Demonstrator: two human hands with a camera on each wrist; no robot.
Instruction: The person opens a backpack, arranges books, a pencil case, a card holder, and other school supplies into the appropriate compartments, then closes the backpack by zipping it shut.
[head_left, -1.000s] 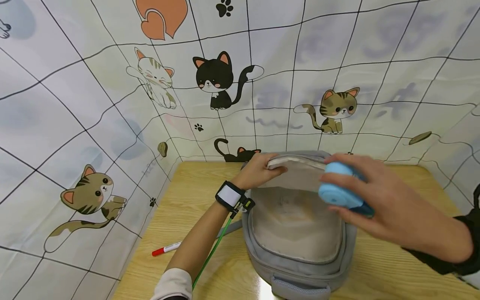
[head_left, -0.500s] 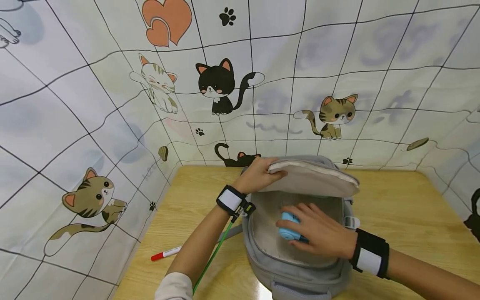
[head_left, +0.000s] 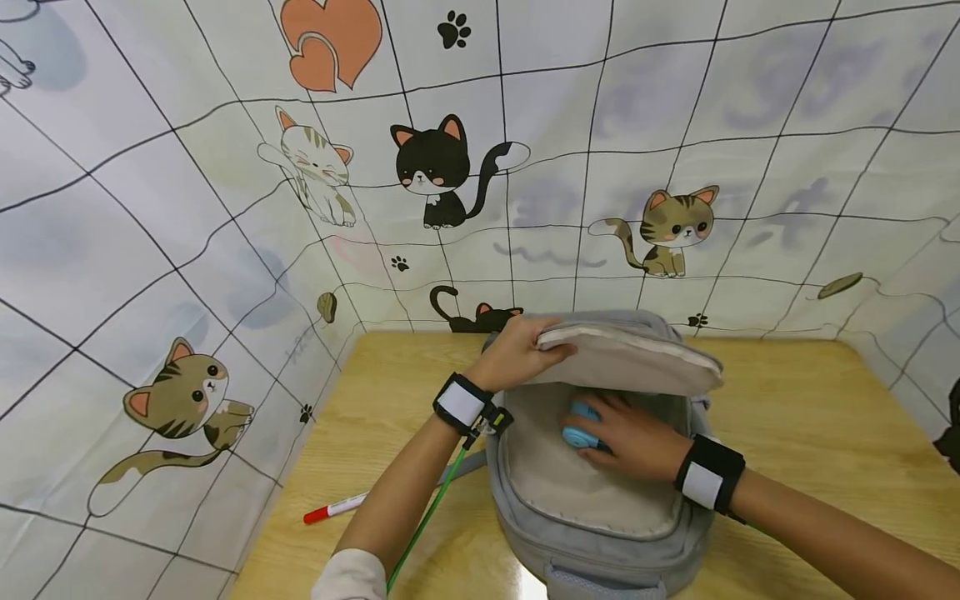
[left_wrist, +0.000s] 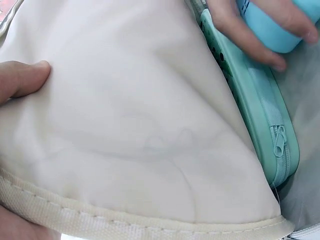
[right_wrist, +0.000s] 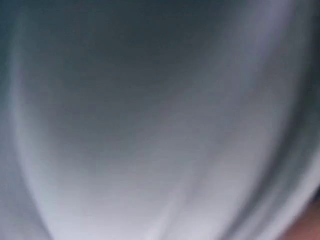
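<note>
A grey backpack (head_left: 600,575) lies on the table with its main compartment unzipped. My left hand (head_left: 519,354) pinches the edge of its flap (head_left: 622,360) and holds it up; thumb and flap lining show large in the left wrist view. Inside the opening, my right hand (head_left: 633,437) grips a rounded light blue object (head_left: 581,427) with a darker blue end, its kind unclear. In the left wrist view, that blue object (left_wrist: 277,25) is just over a mint-green zippered case (left_wrist: 265,120) inside the bag. The right wrist view is blurred grey fabric.
A white marker with a red cap (head_left: 330,510) lies on the wooden table (head_left: 810,400), left of the bag and partly behind the left forearm. A cat-print cloth (head_left: 562,192) hangs behind and at the sides. A green cable (head_left: 427,517) trails from the left wrist.
My right hand has carried the light blue object from above the bag's right side down and left into the open compartment, then slightly deeper. The left hand keeps its hold on the flap.
</note>
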